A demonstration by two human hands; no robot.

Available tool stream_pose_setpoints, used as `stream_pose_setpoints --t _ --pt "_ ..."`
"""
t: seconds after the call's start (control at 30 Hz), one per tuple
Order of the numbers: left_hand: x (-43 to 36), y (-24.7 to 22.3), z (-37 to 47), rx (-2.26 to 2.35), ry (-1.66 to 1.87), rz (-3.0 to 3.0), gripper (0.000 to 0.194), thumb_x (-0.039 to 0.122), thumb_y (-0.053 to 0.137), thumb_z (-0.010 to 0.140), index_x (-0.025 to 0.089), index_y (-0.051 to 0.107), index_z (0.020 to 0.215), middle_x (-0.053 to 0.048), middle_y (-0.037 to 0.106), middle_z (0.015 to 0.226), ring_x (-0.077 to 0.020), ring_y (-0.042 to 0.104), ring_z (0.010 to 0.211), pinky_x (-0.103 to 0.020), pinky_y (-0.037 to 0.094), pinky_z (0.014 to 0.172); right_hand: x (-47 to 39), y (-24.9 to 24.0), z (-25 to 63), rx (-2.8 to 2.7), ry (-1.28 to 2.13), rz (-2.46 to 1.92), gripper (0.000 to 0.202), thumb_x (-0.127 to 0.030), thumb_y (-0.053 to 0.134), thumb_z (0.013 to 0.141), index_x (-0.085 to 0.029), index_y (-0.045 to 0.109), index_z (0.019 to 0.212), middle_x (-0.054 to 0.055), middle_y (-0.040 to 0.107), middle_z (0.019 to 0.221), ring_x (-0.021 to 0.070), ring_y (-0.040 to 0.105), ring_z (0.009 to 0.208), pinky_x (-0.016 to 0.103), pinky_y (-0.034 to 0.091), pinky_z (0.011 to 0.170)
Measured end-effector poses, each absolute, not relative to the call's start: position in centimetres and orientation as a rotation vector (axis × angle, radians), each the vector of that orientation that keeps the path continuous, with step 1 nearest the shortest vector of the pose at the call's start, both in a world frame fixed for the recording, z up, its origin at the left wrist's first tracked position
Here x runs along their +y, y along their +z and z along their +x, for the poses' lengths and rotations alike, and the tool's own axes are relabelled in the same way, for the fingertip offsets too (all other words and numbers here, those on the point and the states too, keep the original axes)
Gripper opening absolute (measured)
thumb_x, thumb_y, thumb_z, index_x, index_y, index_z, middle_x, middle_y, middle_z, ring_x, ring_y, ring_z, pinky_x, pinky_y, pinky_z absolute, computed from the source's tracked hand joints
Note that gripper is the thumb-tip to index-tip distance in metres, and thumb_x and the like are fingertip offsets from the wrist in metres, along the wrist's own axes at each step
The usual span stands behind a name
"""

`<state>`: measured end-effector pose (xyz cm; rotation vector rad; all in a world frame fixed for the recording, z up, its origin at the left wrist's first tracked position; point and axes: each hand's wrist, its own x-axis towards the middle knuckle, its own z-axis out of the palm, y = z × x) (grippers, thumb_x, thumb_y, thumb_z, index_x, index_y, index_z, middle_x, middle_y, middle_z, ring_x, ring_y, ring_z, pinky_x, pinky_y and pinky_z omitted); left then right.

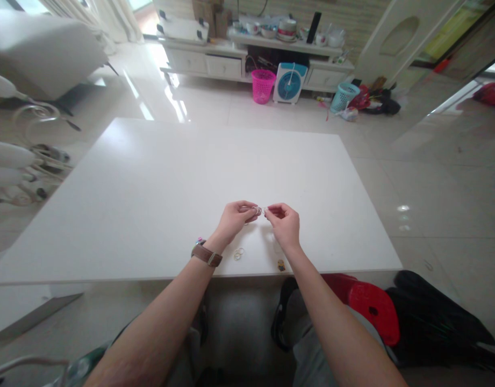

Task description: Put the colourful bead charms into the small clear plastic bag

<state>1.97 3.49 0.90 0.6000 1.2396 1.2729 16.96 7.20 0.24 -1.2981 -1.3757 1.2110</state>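
Observation:
Over the near part of the white table (pixel 183 183), my two hands meet fingertip to fingertip. My left hand (pixel 238 217), with a brown-strapped watch (pixel 207 253) at the wrist, is closed in a pinch on small thin metal rings (pixel 259 210). Right beside it, my right hand (pixel 285 221) pinches the other side of a ring; its exact hold is too small to make out. Below my left hand lie several loose rings (pixel 238 253), overlapping on the table. A small yellow and blue figure charm (pixel 281 265) rests near the front edge, under my right forearm.
A red plastic stool (pixel 372 309) stands beyond the table's front edge at right, by black bags (pixel 436 317). White metal-framed chairs (pixel 21 156) are at the left. Along the far wall are a pink basket (pixel 263 86), a blue fan (pixel 289 83) and a low cabinet (pixel 225 66).

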Motion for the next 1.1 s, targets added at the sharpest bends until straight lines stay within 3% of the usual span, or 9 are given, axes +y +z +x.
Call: stream_pose_setpoints --t 0.53,0.73,1.1 --pt "3.38 1.73 2.22 1.290 1.229 0.651 0.033 0.029 0.086 0.067 0.010 0.071 0.089 -0.007 0.075 0.073 -0.0148 0.069 0.071 -0.032 0.056 0.079 6.76 0.80 16.51 -1.396 1.331 -1.206 0.021 -0.037 0.077 0.073 -0.018 0.074 0.080 0.006 0.076 0.080 0.0206 0.071 0.075 0.033 0.057 0.075" --pt "3.34 1.76 2.19 1.231 1.235 0.598 0.037 0.031 0.087 0.069 0.011 0.067 0.092 -0.011 0.076 0.080 -0.0168 0.073 0.077 -0.034 0.057 0.085 6.96 0.36 16.61 -1.360 1.338 -1.229 0.020 -0.036 0.077 0.072 -0.018 0.073 0.080 0.006 0.076 0.079 0.0198 0.070 0.075 0.033 0.057 0.075" --pt "3.43 1.72 1.95 1.203 1.275 0.561 0.030 0.029 0.084 0.074 0.013 0.060 0.081 -0.011 0.077 0.085 -0.0175 0.075 0.081 -0.035 0.058 0.087 7.22 0.51 16.69 -1.269 1.315 -1.252 0.022 -0.034 0.079 0.068 -0.017 0.070 0.079 0.004 0.073 0.073 0.0178 0.068 0.068 0.030 0.055 0.067"
